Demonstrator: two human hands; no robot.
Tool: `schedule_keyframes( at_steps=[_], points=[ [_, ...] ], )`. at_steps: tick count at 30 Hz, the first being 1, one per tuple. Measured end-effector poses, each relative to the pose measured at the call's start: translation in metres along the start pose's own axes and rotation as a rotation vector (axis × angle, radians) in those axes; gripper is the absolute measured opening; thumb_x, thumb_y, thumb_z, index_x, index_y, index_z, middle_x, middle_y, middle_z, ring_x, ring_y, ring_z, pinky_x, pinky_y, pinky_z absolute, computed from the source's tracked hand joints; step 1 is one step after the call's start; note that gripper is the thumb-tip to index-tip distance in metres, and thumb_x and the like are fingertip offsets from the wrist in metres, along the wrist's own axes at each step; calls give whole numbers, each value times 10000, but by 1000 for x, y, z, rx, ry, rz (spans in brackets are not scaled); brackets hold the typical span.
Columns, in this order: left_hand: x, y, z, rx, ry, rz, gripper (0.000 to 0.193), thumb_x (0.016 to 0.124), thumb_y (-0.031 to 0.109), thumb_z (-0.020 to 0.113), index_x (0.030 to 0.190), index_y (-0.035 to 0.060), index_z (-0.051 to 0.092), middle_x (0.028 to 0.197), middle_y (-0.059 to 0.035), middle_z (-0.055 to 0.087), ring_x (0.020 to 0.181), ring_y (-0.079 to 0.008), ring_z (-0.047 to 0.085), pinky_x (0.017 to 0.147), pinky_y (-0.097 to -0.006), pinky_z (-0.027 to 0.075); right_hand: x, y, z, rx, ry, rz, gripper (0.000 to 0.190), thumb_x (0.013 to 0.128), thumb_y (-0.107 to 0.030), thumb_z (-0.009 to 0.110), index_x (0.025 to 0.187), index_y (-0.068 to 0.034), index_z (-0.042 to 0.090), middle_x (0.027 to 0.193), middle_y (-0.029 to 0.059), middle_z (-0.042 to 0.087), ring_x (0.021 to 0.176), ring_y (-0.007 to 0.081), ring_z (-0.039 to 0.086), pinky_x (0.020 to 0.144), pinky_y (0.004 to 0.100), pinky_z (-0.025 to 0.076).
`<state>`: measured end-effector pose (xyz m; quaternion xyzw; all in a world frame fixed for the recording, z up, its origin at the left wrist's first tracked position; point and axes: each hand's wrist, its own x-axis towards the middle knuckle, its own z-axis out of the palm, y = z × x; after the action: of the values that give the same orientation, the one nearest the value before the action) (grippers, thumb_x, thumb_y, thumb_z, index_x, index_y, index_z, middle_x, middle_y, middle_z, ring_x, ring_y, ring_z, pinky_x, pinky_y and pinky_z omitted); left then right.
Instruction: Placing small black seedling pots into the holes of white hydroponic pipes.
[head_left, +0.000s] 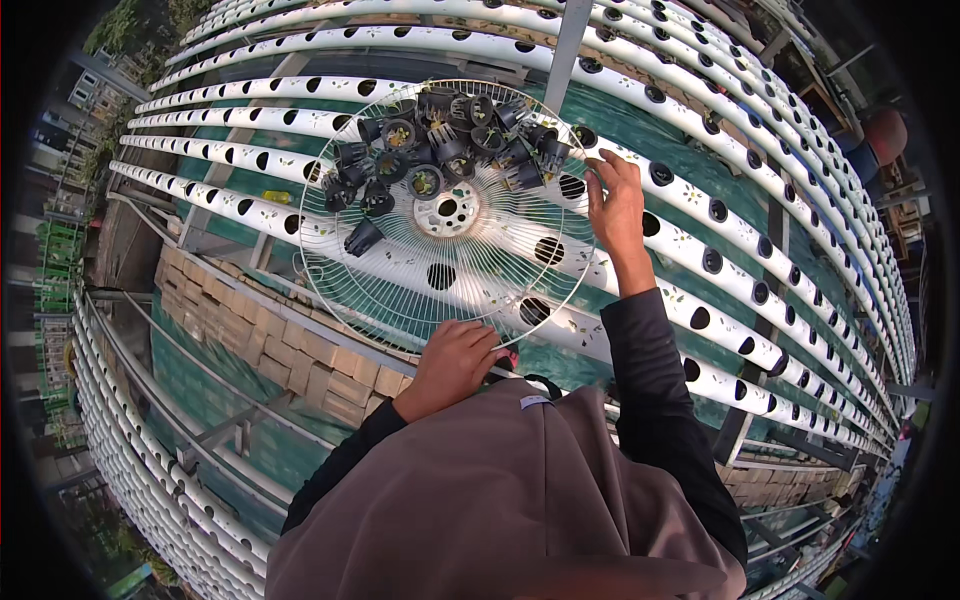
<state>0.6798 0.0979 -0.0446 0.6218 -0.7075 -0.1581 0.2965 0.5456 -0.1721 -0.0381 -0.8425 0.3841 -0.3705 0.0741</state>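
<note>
A round wire fan guard (448, 210) lies across white hydroponic pipes and bears a heap of black net pots (446, 142), some with small seedlings, mostly on its far half. One net pot (364, 237) lies on its side apart from the heap, to the left. My left hand (455, 365) rests over the guard's near rim, its fingers curled on the wire. At the guard's right rim is my right hand (616, 199), raised, with thumb and fingers a little apart and no pot visible between them.
Rows of white pipes (701, 279) with round holes run left to right, and several holes hold black net pots. Fallen leaves dot them. Stacked bricks (285, 337) lie below left beside a metal rail. A grey metal post (568, 56) stands beyond the guard.
</note>
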Motion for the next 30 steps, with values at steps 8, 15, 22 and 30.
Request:
schedule_keyframes(
  at_steps=[8,15,22,30],
  points=[
    [-16,-8,-6,47,79,-7,231,768,208,689,894,22,638,946,-89,647,920,-253,593,809,-372,421,16,-5,30,-309,-275,178,290,778,-192,665,1040,-68,645,1331,170,446,1168,380,420,909,448,404],
    [-10,-7,-4,16,37,-2,206,775,189,680,890,23,636,942,-98,646,926,-275,592,814,-384,430,-10,30,9,417,70,383,214,785,-121,672,968,-11,650,1141,207,582,996,323,565,812,383,456],
    [1,-4,7,7,32,4,207,774,185,682,884,14,637,911,-112,645,915,-294,595,801,-399,444,-54,91,-54,410,240,809,240,832,-169,657,958,34,643,955,149,655,797,179,619,712,287,473],
    [14,2,13,-22,6,-9,214,768,165,690,888,-2,631,915,-134,637,904,-293,597,788,-386,450,-78,105,-41,-40,182,473,198,767,-157,674,895,-6,679,1178,231,547,980,365,581,827,397,470]
  ],
)
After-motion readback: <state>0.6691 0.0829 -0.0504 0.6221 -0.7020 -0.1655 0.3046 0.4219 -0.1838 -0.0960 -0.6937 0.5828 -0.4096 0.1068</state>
